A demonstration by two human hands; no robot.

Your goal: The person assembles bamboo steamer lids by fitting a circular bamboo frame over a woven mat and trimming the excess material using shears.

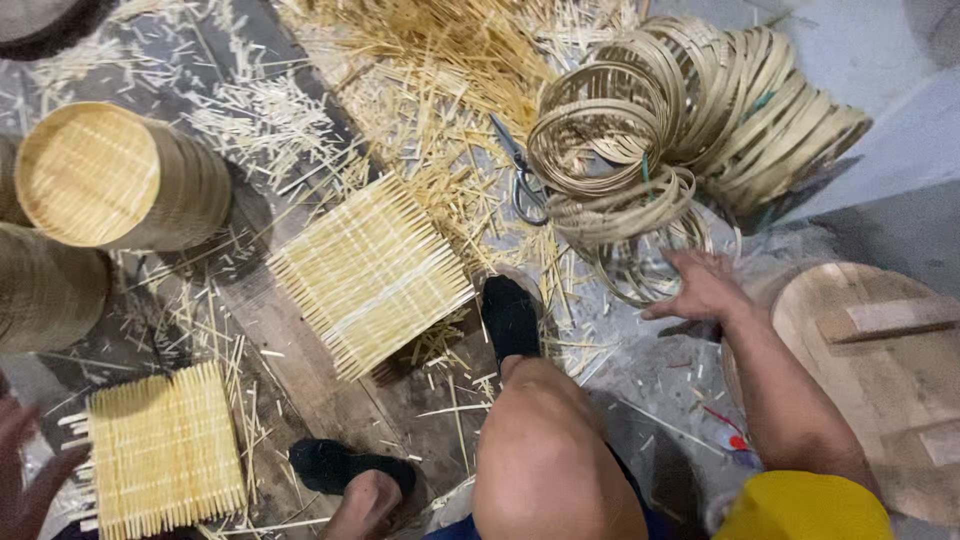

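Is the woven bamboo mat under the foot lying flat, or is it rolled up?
Flat. The woven bamboo mat lies spread on the floor, its slat ends sticking out all round; the black-socked foot rests at its edge.

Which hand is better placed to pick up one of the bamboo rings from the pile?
The right hand, probably: it is spread open at the edge of the bamboo rings. The left hand sits at the frame's far left edge beside a woven mat, well away from them.

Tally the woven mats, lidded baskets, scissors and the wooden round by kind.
Woven mats: 2
Round baskets: 2
Scissors: 1
Wooden round: 1
Total: 6
The bamboo hoops are too bunched to count.
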